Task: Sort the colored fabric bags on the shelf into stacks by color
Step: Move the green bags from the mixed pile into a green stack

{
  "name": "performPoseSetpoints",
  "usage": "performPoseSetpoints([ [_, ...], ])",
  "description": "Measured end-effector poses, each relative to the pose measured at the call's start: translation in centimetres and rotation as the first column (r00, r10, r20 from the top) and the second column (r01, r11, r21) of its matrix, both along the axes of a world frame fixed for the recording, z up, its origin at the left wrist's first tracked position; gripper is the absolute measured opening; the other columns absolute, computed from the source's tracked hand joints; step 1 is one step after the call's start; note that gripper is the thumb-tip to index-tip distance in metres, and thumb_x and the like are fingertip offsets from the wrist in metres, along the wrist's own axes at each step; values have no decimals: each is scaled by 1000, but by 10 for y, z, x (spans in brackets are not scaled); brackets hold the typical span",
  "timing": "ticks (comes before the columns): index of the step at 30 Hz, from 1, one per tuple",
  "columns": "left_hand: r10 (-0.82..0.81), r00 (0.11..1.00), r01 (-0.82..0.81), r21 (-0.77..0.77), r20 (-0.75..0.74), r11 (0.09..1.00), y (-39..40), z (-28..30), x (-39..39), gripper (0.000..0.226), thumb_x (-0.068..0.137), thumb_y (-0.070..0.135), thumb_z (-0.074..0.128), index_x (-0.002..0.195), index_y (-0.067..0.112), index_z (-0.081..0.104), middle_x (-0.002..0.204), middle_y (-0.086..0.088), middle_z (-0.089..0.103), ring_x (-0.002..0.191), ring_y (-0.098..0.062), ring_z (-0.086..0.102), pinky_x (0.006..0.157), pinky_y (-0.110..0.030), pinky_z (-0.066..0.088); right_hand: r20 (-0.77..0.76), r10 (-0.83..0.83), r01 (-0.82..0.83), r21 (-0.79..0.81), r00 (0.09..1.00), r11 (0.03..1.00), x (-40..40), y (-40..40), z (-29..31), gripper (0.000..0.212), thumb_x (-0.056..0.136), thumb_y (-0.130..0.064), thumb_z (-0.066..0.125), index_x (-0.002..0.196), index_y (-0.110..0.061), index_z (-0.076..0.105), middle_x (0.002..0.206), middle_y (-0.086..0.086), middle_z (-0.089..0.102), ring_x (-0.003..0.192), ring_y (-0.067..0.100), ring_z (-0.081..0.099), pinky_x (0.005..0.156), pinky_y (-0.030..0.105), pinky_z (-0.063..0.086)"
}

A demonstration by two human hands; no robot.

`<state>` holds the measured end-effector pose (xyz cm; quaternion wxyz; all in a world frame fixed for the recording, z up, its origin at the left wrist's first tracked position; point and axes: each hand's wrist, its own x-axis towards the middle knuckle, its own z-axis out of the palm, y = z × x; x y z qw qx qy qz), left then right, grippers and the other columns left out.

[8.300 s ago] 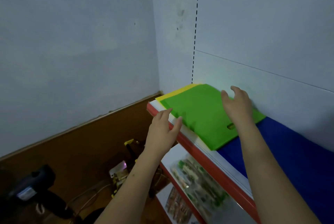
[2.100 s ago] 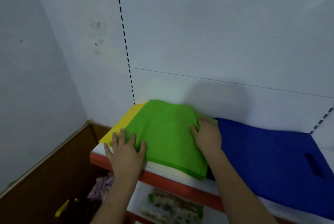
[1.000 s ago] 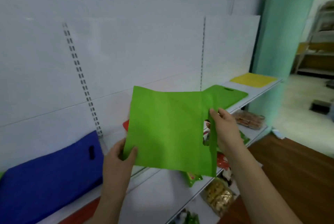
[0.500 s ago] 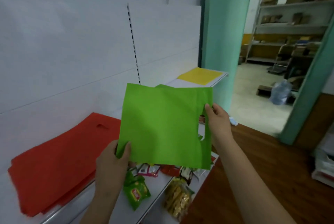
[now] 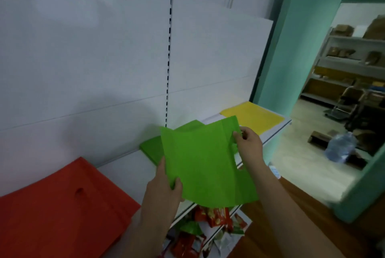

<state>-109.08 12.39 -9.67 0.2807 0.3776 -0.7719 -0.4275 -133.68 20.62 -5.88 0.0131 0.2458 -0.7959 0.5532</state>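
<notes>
I hold a green fabric bag (image 5: 204, 164) in the air in front of the white shelf (image 5: 129, 166). My left hand (image 5: 162, 191) pinches its lower left corner. My right hand (image 5: 248, 143) pinches its top edge by the cut-out handle. Behind it a green stack (image 5: 151, 148) lies on the shelf, mostly hidden by the held bag. A red stack (image 5: 62, 205) lies at the left and a yellow stack (image 5: 253, 117) at the shelf's far right end.
Snack packets (image 5: 208, 228) fill the lower shelves under my hands. A teal door frame (image 5: 277, 70) stands just past the shelf's right end, with a storeroom and a plastic bottle (image 5: 338, 147) beyond. Brown wooden floor lies at the lower right.
I lifted one green bag off the pile by the corner and carried it right along the shelf past the blue and red stacks. It now hangs lower, over the green stack.
</notes>
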Motion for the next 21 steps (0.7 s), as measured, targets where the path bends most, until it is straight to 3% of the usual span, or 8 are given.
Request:
performPoseSetpoints([
  [3,50,998,-51,18,47,999,-15,0,-22,75,93,19,58,156,27,19,81,6,61,64,-18,68,64,-42,58,-40,50,-47,87,998,995,-39,-38,-9,13,96,-18,59,104,-15,69,86,2,66,77,20,57,61,29,39],
  [5,99,991,-100,0,95,995,-23,-1,-31,72,89,18,60,153,28,27,92,0,63,74,-17,62,67,-31,50,-39,92,-86,134,995,987,-62,-61,-16,14,96,-16,58,104,-15,69,87,1,65,80,20,57,65,29,35],
  [7,129,976,-128,-21,176,992,-32,-2,-39,60,88,20,63,143,22,39,104,-2,51,82,-16,53,72,-29,43,-10,138,-134,176,990,975,-85,-86,-23,16,96,-16,57,105,-13,69,92,5,68,84,23,60,72,30,42],
  [9,161,942,-163,-17,293,987,-41,-7,-51,47,89,24,64,131,15,46,109,0,37,90,-20,54,80,-30,45,21,185,-186,198,983,962,-104,-112,-29,18,95,-16,58,109,-12,69,98,7,70,85,22,61,77,29,48],
  [12,244,880,-250,-39,408,968,-49,-18,-69,48,89,31,65,130,12,50,125,-6,36,116,-27,51,100,-31,41,24,292,-288,268,956,919,-125,-145,-39,23,91,-12,59,112,-11,67,89,4,65,77,17,56,60,19,34],
  [14,305,834,-317,-52,459,947,-50,-21,-82,48,89,36,65,130,14,51,137,-10,35,126,-28,41,105,-29,33,36,361,-353,327,932,877,-137,-164,-47,28,90,-12,60,117,-10,66,95,7,66,87,22,59,69,21,34],
  [17,363,782,-387,-61,506,920,-50,-22,-99,55,91,42,62,138,18,45,147,-10,30,133,-28,33,110,-29,28,35,399,-365,481,916,797,-149,-185,-57,40,90,-24,59,129,-16,59,124,11,62,116,30,56,93,35,43],
  [21,430,737,-435,-121,521,892,-46,-24,-116,56,94,42,56,142,19,41,153,-9,29,136,-27,29,111,-31,26,32,456,-401,532,890,745,-161,-200,-67,47,91,-18,57,137,-8,49,130,21,50,119,37,50,92,37,44],
])
